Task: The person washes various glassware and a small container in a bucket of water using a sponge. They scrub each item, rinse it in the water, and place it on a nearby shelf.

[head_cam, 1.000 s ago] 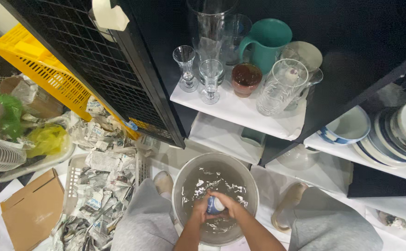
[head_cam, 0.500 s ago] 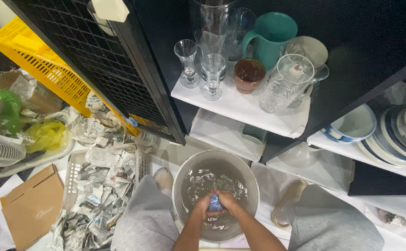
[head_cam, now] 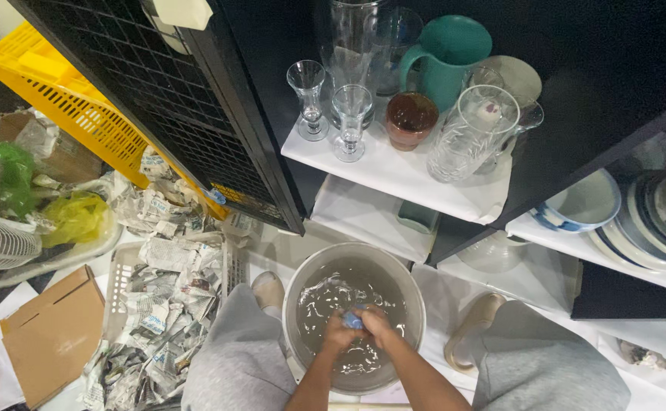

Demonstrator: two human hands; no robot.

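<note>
Both hands, left hand (head_cam: pixel 336 335) and right hand (head_cam: pixel 375 326), pressed together around a small blue object (head_cam: pixel 353 320) in the water-filled metal basin (head_cam: pixel 410 298) between the knees, near the white shelf (head_cam: pixel 394 171); hard scrubbing could likely slosh water onto the crumpled newspaper (head_cam: pixel 161 304) at left.

- home, likely storage corner or pantry
- black shelves (head_cam: pixel 622 68) with glasses (head_cam: pixel 350 118), teal jug (head_cam: pixel 447 53), stacked plates (head_cam: pixel 653 221)
- floor: basin (head_cam: pixel 302 285) of water, crumpled newspaper (head_cam: pixel 165 281), yellow crate (head_cam: pixel 51 91)
</note>
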